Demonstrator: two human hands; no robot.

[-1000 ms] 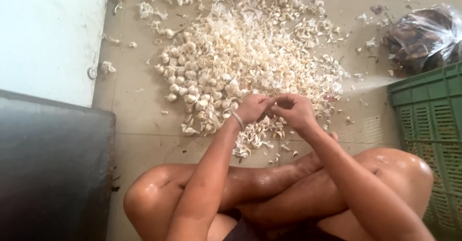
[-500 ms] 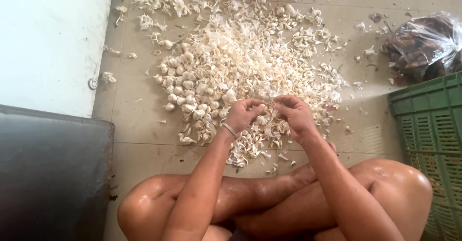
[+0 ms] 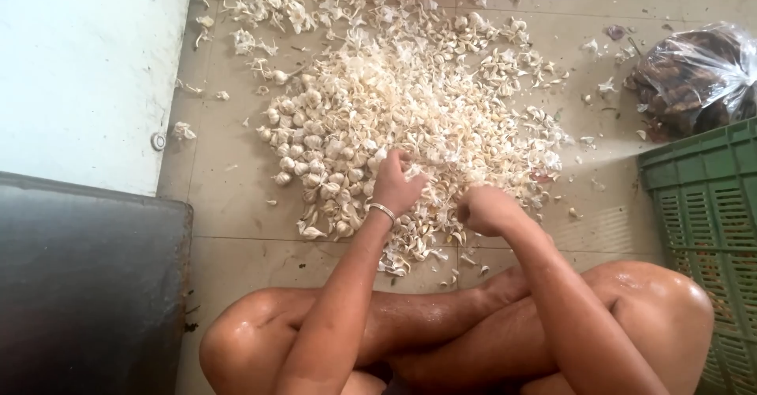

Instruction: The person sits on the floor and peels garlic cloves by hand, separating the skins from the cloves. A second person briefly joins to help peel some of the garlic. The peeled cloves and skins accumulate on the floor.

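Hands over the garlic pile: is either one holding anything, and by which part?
Cannot tell. Left hand reaches into the garlic pile; right hand is fisted, contents hidden.

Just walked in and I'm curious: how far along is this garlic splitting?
Much looks done: loose cloves and papery skins cover the floor tiles. In hand: the left hand reaches into the pile, and the right hand is closed, its contents hidden. Left: a cluster of whole garlic bulbs by the pile's left edge.

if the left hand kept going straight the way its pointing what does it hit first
Most likely the garlic pile: the left hand points up and away from the body, fingertips already at the pile's near edge. Whether they touch is unclear.
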